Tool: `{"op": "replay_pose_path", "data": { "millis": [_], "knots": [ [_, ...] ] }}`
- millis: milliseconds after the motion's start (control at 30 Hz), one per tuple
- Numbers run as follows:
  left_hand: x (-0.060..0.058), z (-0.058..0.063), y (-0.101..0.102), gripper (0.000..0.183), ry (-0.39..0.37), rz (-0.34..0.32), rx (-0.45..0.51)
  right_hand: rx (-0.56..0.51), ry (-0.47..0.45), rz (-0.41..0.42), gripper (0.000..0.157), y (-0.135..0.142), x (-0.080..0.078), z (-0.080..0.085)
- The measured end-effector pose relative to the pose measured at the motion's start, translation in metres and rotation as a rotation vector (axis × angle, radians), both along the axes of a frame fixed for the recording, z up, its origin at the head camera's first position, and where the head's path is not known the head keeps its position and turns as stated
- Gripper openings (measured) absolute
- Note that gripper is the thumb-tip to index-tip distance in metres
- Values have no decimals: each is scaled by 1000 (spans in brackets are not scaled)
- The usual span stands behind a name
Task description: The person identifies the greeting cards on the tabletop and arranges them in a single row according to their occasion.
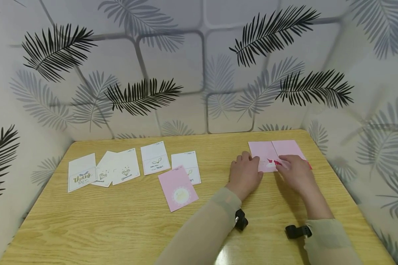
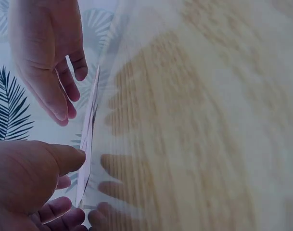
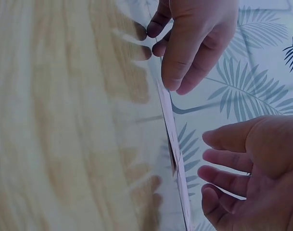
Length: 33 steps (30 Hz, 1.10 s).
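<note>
Two pink cards lie side by side at the back right of the table, their edges meeting or overlapping. The left pink card [image 1: 262, 150] has a red and white print near its front edge; on the right one [image 1: 286, 148], a bit of red shows by my right hand. My left hand [image 1: 244, 173] is at the left card's left edge, its thumb touching the card in the left wrist view. My right hand [image 1: 295, 173] hovers over the cards, fingers loosely bent and apart from them in the right wrist view [image 3: 261, 178].
On the left of the wooden table [image 1: 119, 228], several white printed cards lie in a row, among them a "Thank you" card [image 1: 82, 173]. Another pink card [image 1: 178, 188] with a round pale print partly covers a white card [image 1: 185, 160]. Leaf-patterned walls border the table.
</note>
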<state>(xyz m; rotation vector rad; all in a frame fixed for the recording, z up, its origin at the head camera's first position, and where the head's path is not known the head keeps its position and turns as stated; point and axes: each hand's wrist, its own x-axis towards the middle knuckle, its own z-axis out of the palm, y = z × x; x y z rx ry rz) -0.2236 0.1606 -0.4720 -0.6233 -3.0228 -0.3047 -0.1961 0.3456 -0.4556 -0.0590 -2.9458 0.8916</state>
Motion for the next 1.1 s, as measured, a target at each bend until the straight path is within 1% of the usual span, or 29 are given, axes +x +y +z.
{"op": "replay_pose_path", "data": {
  "millis": [133,233,367,467,533,700,900,1100],
  "knots": [
    [0,-3,-5,50,9,14,71,-40,25,-55,48,-1,1,4],
    [2,-2,-11,51,17,25,103,-57,56,-68,51,-4,1,5],
    [9,6,-22,54,27,38,146,-69,103,-57,53,-10,1,4],
    [16,13,-34,55,42,51,176,-73,131,-42,56,-18,2,6],
    [20,17,-44,55,54,59,199,-77,124,-30,60,-24,2,7],
    [28,21,-73,56,88,82,241,-98,61,6,70,-38,5,11],
    [34,17,-112,56,126,128,268,-121,63,61,68,-58,11,16],
    [42,12,-146,53,100,185,293,-154,61,108,68,-81,16,19]
  ]
}}
